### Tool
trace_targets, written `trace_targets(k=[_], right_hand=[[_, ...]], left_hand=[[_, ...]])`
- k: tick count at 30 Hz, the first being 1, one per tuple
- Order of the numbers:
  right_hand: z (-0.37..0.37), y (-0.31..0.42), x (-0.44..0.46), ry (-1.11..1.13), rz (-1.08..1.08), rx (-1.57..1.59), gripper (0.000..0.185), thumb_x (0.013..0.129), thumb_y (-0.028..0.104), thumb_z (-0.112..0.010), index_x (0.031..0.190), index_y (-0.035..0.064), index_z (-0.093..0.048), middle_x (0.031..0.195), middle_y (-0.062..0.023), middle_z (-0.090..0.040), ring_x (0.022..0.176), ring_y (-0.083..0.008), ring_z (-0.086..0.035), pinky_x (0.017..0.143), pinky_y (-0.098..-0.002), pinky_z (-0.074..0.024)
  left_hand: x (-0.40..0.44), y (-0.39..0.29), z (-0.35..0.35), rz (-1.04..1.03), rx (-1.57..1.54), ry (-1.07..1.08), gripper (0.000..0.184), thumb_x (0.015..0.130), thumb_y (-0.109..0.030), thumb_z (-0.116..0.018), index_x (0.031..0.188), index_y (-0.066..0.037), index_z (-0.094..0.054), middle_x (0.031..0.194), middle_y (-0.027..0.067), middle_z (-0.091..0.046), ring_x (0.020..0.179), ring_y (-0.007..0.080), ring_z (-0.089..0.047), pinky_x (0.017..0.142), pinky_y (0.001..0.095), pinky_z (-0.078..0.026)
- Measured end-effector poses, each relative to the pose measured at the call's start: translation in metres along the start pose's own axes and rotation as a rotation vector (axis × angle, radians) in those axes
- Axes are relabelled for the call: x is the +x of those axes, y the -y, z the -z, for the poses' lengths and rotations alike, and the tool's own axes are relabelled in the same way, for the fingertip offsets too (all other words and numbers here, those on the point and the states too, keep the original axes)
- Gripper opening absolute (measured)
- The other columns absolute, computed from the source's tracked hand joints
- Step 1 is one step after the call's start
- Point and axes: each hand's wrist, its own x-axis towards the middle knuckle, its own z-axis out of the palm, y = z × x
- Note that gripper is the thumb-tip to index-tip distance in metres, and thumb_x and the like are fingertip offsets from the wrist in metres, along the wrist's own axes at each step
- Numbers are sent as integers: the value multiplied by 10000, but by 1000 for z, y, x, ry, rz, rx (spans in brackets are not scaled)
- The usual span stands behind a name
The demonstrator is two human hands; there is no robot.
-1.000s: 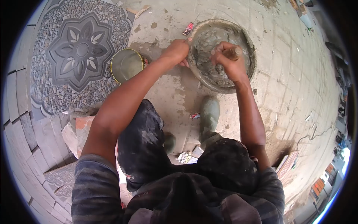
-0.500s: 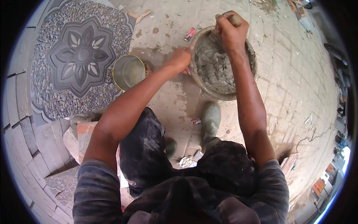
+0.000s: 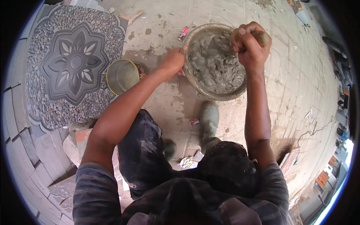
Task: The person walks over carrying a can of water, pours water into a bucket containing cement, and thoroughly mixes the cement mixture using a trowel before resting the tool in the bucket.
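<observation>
Here, two hands point(image 3: 173, 61) point(image 3: 253, 48) grip one bucket point(image 3: 199, 89), one handle point(image 3: 263, 38).

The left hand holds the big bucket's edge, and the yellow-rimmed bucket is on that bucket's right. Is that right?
No, the head view shows the yellow-rimmed bucket to the left of the big bucket. The left hand does hold its edge.

Wet mortar point(image 3: 213, 69) and patterned slab point(image 3: 76, 62) mark a worksite.

The mix point(image 3: 215, 65) is grey, the tin point(image 3: 111, 80) yellow-rimmed, and that pebbled panel point(image 3: 36, 60) there bears a grey flower point(image 3: 76, 62) (some petals point(image 3: 87, 76) pale).
</observation>
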Motion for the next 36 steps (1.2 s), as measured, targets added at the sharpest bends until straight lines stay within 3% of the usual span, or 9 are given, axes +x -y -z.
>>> trace_targets(k=[4,6,8,12,17,22,27,31,36], right_hand=[[5,-105,-21,117,-197,-21,102,763,-4,-637,722,29,-549,664,-44,-596,543,-116,-533,508,-264,-422],[5,-81,-47,333,74,-321,130,741,7,-661,711,48,-542,670,-41,-596,567,-123,-540,525,-264,-415],[5,-28,-61,381,7,-289,160,755,17,-662,698,48,-516,659,-51,-576,570,-126,-516,522,-274,-393],[1,56,-52,192,36,154,188,785,-25,-613,679,36,-470,622,-72,-537,551,-117,-465,490,-288,-366],[5,-69,-82,220,-66,-481,101,748,23,-697,730,27,-597,653,-13,-582,646,-87,-547,590,-260,-445],[3,-51,-37,-38,-119,-142,105,815,-23,-612,719,5,-577,607,-29,-572,511,-95,-507,465,-251,-392],[-10,0,-37,134,4,-136,124,825,-29,-606,716,10,-561,638,-43,-586,552,-96,-506,520,-256,-416],[6,-88,-83,362,-89,-502,93,749,18,-668,718,28,-581,635,-7,-567,601,-74,-512,568,-265,-432],[-5,-36,-28,-16,-183,-200,133,817,5,-667,712,24,-587,672,-20,-619,610,-62,-531,544,-236,-425]], left_hand=[[6,2,1,-13,6,24,528,1076,-464,-369,1042,4,-611,714,95,-657,528,176,-620,546,337,-531],[-1,0,2,-1,22,14,528,1077,-460,-369,1022,5,-611,706,94,-655,521,176,-614,546,335,-525],[-7,-5,1,-14,-6,-2,527,1078,-457,-367,1011,5,-612,707,91,-653,521,177,-606,549,336,-518],[-1,-1,-1,-56,-7,-27,528,1079,-451,-364,991,6,-614,707,84,-647,532,184,-599,563,341,-514],[14,-8,-2,-127,36,-104,529,1073,-421,-377,1009,42,-627,784,138,-642,609,239,-629,578,387,-521],[47,-1,5,-249,162,-223,568,1064,-477,-368,1101,25,-629,873,106,-650,687,212,-593,618,388,-491],[53,-11,3,-275,153,-274,612,1058,-502,-364,1138,42,-635,1014,172,-684,868,298,-622,810,419,-485],[45,-17,8,-259,218,-206,628,1062,-500,-356,1175,52,-634,1061,221,-685,982,353,-620,933,430,-447],[50,-20,13,-302,290,-253,644,1065,-500,-333,1165,63,-629,1049,256,-675,984,405,-621,925,463,-449]])
